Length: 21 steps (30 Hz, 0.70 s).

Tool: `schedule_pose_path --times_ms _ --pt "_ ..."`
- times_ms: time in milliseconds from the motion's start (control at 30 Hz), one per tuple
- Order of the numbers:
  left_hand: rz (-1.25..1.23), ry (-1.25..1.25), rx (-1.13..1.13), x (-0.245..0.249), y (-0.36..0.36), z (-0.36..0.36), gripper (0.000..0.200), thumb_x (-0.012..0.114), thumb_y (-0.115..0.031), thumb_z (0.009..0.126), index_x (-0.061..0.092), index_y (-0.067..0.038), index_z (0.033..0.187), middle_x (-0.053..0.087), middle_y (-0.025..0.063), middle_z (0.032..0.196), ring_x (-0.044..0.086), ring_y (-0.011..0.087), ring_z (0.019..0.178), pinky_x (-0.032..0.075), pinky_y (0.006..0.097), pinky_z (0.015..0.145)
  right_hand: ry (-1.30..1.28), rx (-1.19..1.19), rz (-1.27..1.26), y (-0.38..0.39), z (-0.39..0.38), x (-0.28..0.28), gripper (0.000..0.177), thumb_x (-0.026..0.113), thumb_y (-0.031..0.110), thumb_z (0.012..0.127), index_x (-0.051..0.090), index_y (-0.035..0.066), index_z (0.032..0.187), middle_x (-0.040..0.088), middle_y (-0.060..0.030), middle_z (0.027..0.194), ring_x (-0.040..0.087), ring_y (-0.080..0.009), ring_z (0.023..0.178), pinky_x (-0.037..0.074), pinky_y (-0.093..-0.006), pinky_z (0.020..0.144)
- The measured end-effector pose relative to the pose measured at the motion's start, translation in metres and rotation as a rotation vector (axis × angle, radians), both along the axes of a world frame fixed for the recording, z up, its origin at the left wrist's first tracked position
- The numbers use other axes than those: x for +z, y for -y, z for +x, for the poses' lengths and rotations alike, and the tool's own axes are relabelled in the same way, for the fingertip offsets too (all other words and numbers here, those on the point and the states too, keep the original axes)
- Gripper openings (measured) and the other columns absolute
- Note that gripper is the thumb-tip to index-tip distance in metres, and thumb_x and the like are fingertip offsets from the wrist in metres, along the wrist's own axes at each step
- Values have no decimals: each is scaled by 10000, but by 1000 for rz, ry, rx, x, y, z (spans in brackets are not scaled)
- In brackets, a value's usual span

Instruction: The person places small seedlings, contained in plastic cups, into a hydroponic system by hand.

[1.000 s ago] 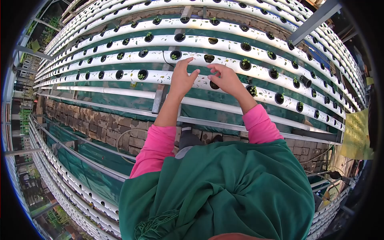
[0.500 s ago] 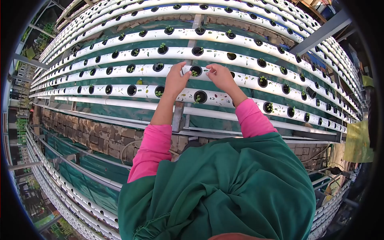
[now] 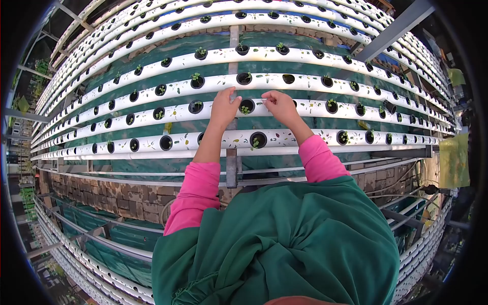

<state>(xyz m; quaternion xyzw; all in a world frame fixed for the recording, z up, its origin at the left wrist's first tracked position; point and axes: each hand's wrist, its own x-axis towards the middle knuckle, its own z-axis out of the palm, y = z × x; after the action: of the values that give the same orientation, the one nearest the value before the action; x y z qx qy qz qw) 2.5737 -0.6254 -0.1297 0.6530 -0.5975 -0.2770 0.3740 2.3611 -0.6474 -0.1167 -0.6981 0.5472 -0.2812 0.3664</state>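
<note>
Both hands are over a white pipe [image 3: 175,110] set with black net cups. Between them sits a net cup holding small green seedlings [image 3: 246,107]. To its left is my left hand [image 3: 223,109], thumb spread from the fingers, with nothing visible in it. My right hand [image 3: 282,108] is on the cup's right, fingertips and thumb brought together in a pinch. Whatever is in that pinch, if anything, is too small to make out. Nearer me, another net cup [image 3: 258,140] has a seedling leaning over its rim.
Parallel white pipes with seedling cups run across the view, speckled with leaf-like bits. An uncovered hole [image 3: 288,79] shows in the pipe beyond. A tipped black cup [image 3: 390,106] lies to the right. A grey metal post [image 3: 399,30] slants at upper right; a brick path [image 3: 127,195] runs below.
The view has tilted, so the near pipes appear lower. Both hands stay on either side of the same cup, and the right hand's fingers look more closely pinched.
</note>
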Motion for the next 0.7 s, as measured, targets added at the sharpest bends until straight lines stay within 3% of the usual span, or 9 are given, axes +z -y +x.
schedule_pose_path --times_ms 100,167,367,433,500,700 --pt "-14 10 -13 -5 -1 1 410 661 -199 839 596 -10 1196 616 179 1146 621 283 965 500 369 833 -18 8 -21 -3 0 1 238 655 166 837 679 41 1038 659 -65 790 608 -144 687 493 -285 660" --pt "-43 52 -13 -7 1 0 404 664 -193 836 599 -10 1190 619 178 1134 622 287 958 500 372 836 -29 17 -47 -6 2 4 221 651 173 813 679 56 998 655 -91 804 636 -218 726 501 -343 686" --pt "-87 88 -20 -10 0 1 416 686 -168 816 594 -18 1194 616 164 1106 607 295 975 495 375 846 -135 32 -67 -2 5 -1 247 653 175 806 670 70 1029 636 -56 776 620 -189 693 493 -323 651" --pt "-100 92 -18 -9 -2 1 428 693 -167 814 589 -22 1203 612 154 1107 599 285 984 493 368 847 -159 44 -59 -3 7 5 243 650 191 804 670 85 1022 639 -62 792 632 -217 724 497 -348 662" --pt "-47 -87 24 -7 -2 1 446 715 -198 785 603 -49 1190 607 125 1074 566 283 986 463 399 856 -180 47 -52 -2 9 7 240 646 207 802 671 99 1015 643 -67 807 645 -246 756 502 -372 674" --pt "-22 -74 30 -5 0 2 481 719 -218 795 589 -52 1227 602 141 1123 565 278 1006 476 373 864 -216 73 -40 -2 9 14 262 654 232 798 671 104 1027 655 -73 826 650 -257 772 503 -389 680"
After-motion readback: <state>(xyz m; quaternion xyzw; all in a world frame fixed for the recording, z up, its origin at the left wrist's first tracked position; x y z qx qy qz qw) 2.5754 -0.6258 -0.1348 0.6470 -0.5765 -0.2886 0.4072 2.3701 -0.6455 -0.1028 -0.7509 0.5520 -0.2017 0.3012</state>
